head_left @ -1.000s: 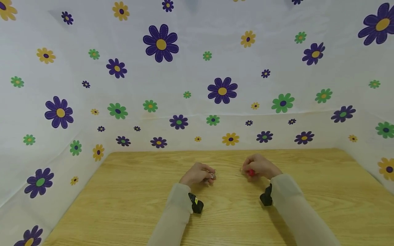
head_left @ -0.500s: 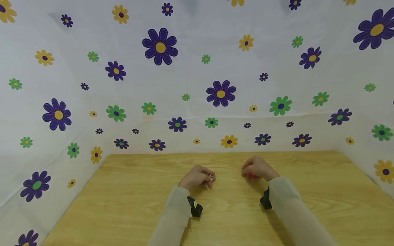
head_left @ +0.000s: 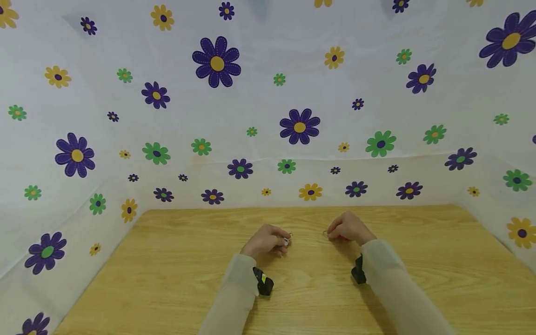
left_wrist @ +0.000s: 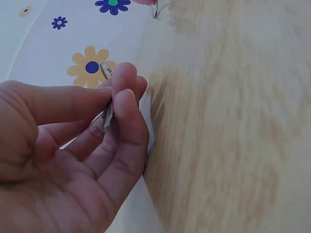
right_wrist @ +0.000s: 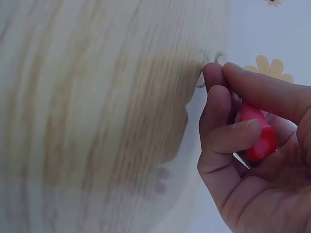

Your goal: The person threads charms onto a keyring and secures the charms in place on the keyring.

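Note:
My left hand (head_left: 268, 240) is over the middle of the table, thumb and fingers pinching small silver keys (left_wrist: 108, 116). Their thin metal ring (left_wrist: 105, 70) sticks up past the fingertips. Across a short gap, my right hand (head_left: 349, 228) pinches a thin metal ring (right_wrist: 200, 80) between thumb and forefinger. A glossy red and pink keychain (right_wrist: 262, 141) lies within that palm, partly covered by the curled fingers. The two rings point toward each other and stand apart.
The wood-grain table (head_left: 188, 270) ends at a white cloth (head_left: 259, 107) printed with flowers, which rises at the back and both sides. A black wrist camera (head_left: 264, 281) is on the left sleeve, another black camera (head_left: 358, 271) on the right.
The right hand has turned so the red keychain is more hidden in the head view, and its ring now shows beyond the fingertips. The left hand's ring shows more clearly too.

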Action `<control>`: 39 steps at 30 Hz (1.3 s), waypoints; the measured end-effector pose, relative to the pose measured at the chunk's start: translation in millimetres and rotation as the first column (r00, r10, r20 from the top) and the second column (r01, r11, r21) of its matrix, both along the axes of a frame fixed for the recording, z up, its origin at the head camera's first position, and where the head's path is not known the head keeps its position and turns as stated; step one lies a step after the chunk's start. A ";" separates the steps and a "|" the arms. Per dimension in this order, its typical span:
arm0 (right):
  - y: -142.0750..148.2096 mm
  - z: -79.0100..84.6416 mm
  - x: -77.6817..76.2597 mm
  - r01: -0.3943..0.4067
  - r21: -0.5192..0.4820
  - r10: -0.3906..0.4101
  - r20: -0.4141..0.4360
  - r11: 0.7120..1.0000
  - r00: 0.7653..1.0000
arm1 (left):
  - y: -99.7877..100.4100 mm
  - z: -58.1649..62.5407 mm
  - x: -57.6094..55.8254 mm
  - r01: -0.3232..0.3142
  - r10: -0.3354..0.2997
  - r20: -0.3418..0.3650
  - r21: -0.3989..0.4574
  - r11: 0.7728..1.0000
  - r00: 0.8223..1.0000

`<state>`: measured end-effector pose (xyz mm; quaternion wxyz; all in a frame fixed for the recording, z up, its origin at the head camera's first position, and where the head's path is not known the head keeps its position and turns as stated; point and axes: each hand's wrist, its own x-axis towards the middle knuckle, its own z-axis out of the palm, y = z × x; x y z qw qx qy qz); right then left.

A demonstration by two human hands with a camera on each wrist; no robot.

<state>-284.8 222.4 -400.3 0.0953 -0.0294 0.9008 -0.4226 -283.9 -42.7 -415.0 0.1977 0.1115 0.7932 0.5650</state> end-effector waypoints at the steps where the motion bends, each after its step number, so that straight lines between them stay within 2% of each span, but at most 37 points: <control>1: -0.5 0.1 0.0 0.001 0.000 -0.001 0.004 1.000 1.000 | 0.0 -0.1 0.0 0.000 0.000 0.000 -0.001 1.000 1.000; 8: -1.7 0.8 1.2 0.025 -0.020 -0.025 0.015 0.999 1.000 | 1.4 -1.6 -1.4 0.020 -0.020 -0.017 0.017 1.000 1.000; 14: -0.6 3.8 5.3 -0.001 -0.112 0.004 0.029 0.994 1.000 | 2.0 -1.2 -0.9 0.072 -0.069 -0.043 0.052 0.996 0.997; 21: -3.3 3.6 8.9 0.009 -0.239 0.021 0.124 0.971 0.992 | 2.6 -0.3 1.9 0.065 -0.065 0.000 0.100 0.993 0.998; 26: -5.3 1.8 12.1 -0.011 -0.307 0.055 0.136 0.952 0.989 | 4.0 -2.4 1.5 0.057 -0.057 -0.004 0.112 0.992 0.998; 29: -7.1 0.3 13.6 -0.005 -0.313 0.053 0.146 0.950 0.988 | 6.1 -3.9 0.6 0.069 -0.067 -0.020 0.113 0.991 0.998; 34: -9.2 -0.5 13.9 0.011 -0.266 0.025 0.133 0.964 0.991 | 8.7 -3.4 0.0 0.066 -0.062 -0.043 0.117 0.991 0.997; 39: -9.1 -0.8 13.7 0.010 -0.277 0.027 0.132 0.961 0.991 | 7.0 -3.1 -0.1 0.064 -0.059 -0.044 0.108 0.992 0.997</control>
